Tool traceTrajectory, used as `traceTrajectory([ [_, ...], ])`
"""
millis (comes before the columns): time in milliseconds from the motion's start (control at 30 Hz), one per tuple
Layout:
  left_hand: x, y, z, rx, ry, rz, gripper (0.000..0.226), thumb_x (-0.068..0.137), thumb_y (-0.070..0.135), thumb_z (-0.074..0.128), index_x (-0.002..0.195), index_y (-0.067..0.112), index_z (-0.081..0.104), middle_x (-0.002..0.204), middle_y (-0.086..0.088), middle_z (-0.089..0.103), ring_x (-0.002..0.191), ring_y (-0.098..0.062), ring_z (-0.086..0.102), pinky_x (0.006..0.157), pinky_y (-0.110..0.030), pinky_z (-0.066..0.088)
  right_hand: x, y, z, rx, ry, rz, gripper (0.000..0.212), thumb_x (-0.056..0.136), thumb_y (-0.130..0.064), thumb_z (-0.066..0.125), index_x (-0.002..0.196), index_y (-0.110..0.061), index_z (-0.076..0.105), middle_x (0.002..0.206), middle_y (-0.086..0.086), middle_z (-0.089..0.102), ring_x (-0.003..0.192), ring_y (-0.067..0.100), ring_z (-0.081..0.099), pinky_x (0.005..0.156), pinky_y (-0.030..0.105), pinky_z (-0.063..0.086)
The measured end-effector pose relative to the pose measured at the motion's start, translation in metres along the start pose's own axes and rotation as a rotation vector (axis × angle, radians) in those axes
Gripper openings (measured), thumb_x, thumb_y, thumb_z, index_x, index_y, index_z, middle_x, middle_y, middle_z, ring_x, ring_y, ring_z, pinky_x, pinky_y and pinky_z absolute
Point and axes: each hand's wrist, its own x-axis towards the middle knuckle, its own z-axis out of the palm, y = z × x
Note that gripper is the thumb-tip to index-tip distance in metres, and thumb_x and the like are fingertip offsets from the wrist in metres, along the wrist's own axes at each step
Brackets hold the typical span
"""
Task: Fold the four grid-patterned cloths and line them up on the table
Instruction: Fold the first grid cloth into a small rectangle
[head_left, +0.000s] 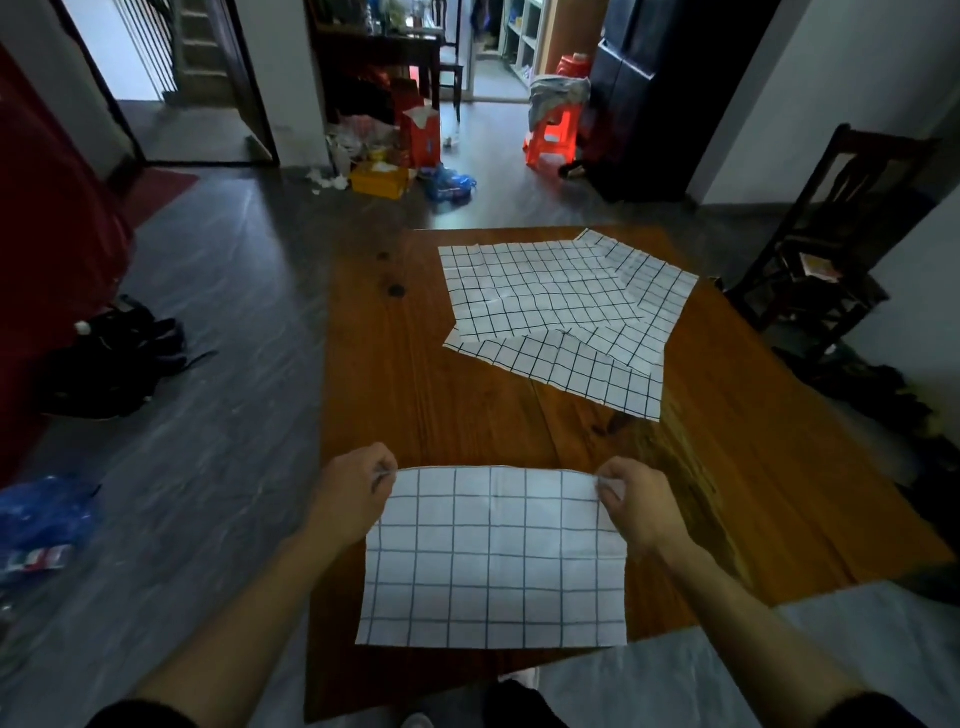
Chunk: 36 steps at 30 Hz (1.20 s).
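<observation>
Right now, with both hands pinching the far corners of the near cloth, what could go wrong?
1. The near cloth overhangs the table edge toward the person; a pull by the left hand and right hand could slide it off.
2. The pile of unfolded cloths overlaps askew, so lifting one may drag another.
3. That pile fills the far side, perhaps crowding the line-up.

Your left hand (349, 491) and right hand (636, 506) are bare: no gloves, rings or watch visible. Both forearms are uncovered from wrist to near the elbow. Your left sleeve (143, 716) is dark, close to black, and shows only as a cuff edge at the bottom of the view. Your right sleeve (872, 713) matches it in colour and ends at the same height. No markings or logos can be made out on either sleeve.
</observation>
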Motion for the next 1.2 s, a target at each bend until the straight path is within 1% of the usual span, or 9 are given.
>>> traceTrajectory([
  [67, 0.003, -0.005, 0.004, -0.01, -0.008, -0.02, 0.018, 0.091, 0.013, 0.064, 0.085, 0.028, 0.057, 0.083, 0.011, 0.059, 0.078, -0.002, 0.056, 0.064, -0.018, 0.045, 0.007, 0.005, 0.005, 0.0, -0.029, 0.009, 0.008, 0.094, -0.02, 0.061, 0.097, -0.026, 0.064, 0.097, -0.008, 0.063, 0.087, 0.005, 0.058, 0.068, 0.013, 0.041],
  [200, 0.012, -0.013, 0.013, -0.017, -0.025, -0.045, 0.02, 0.09, 0.012, 0.067, 0.087, 0.029, 0.056, 0.086, 0.01, 0.061, 0.081, -0.004, 0.058, 0.066, -0.019, 0.047, 0.019, 0.013, 0.015, 0.014, -0.083, 0.048, 0.011, 0.093, -0.019, 0.062, 0.098, -0.029, 0.063, 0.099, -0.01, 0.062, 0.091, 0.006, 0.059, 0.069, 0.013, 0.041],
  [333, 0.02, -0.015, 0.023, -0.025, 0.013, -0.074, 0.03, 0.088, 0.014, 0.069, 0.114, 0.022, 0.057, 0.106, 0.005, 0.059, 0.095, -0.012, 0.058, 0.083, -0.033, 0.054, 0.022, 0.016, 0.022, -0.007, -0.069, 0.062, 0.03, 0.09, -0.019, 0.066, 0.118, -0.025, 0.061, 0.12, -0.006, 0.057, 0.109, 0.011, 0.056, 0.093, 0.026, 0.049],
  [433, 0.021, -0.017, 0.03, 0.066, 0.01, -0.082, 0.041, 0.088, 0.021, 0.068, 0.127, 0.018, 0.053, 0.122, -0.001, 0.055, 0.111, -0.018, 0.051, 0.094, -0.039, 0.049, 0.02, 0.016, 0.025, -0.012, -0.072, 0.078, 0.042, 0.089, -0.02, 0.066, 0.13, -0.022, 0.056, 0.132, -0.001, 0.05, 0.119, 0.015, 0.051, 0.103, 0.034, 0.048],
  [533, 0.016, -0.016, 0.036, 0.186, -0.007, -0.083, 0.042, 0.089, 0.026, 0.066, 0.128, 0.017, 0.052, 0.127, -0.002, 0.053, 0.117, -0.019, 0.047, 0.097, -0.037, 0.045, 0.015, 0.018, 0.031, -0.03, -0.081, 0.07, 0.043, 0.09, -0.022, 0.065, 0.131, -0.021, 0.055, 0.133, 0.0, 0.05, 0.121, 0.015, 0.049, 0.104, 0.033, 0.045],
  [700, 0.003, -0.019, 0.047, 0.254, -0.049, -0.019, 0.032, 0.09, 0.03, 0.062, 0.119, 0.021, 0.055, 0.118, 0.003, 0.055, 0.108, -0.015, 0.049, 0.089, -0.029, 0.044, -0.005, 0.013, 0.046, -0.059, -0.123, 0.033, 0.043, 0.089, -0.025, 0.065, 0.131, -0.024, 0.055, 0.133, -0.004, 0.051, 0.121, 0.011, 0.048, 0.104, 0.031, 0.043],
  [967, -0.045, -0.004, 0.088, 0.311, -0.091, 0.234, 0.03, 0.093, 0.028, 0.051, 0.121, 0.021, 0.056, 0.128, 0.001, 0.054, 0.122, -0.014, 0.047, 0.102, -0.029, 0.041, -0.06, -0.027, 0.091, -0.084, -0.201, -0.152, 0.039, 0.088, -0.029, 0.062, 0.126, -0.028, 0.054, 0.133, -0.005, 0.049, 0.118, 0.011, 0.047, 0.1, 0.024, 0.042],
  [1067, -0.071, 0.001, 0.106, 0.385, -0.125, 0.283, 0.032, 0.093, 0.03, 0.046, 0.122, 0.02, 0.052, 0.134, -0.003, 0.049, 0.129, -0.019, 0.043, 0.109, -0.035, 0.037, -0.081, -0.039, 0.114, -0.126, -0.198, -0.226, 0.052, 0.083, -0.034, 0.067, 0.131, -0.025, 0.05, 0.139, 0.0, 0.045, 0.127, 0.016, 0.044, 0.106, 0.03, 0.038],
  [1200, -0.099, -0.003, 0.123, 0.451, -0.215, 0.263, 0.05, 0.088, 0.038, 0.047, 0.133, 0.015, 0.049, 0.148, -0.013, 0.041, 0.14, -0.029, 0.034, 0.114, -0.046, 0.025, -0.099, -0.045, 0.14, -0.165, -0.197, -0.303, 0.064, 0.076, -0.038, 0.072, 0.133, -0.018, 0.05, 0.146, 0.008, 0.045, 0.137, 0.025, 0.041, 0.113, 0.041, 0.037],
])
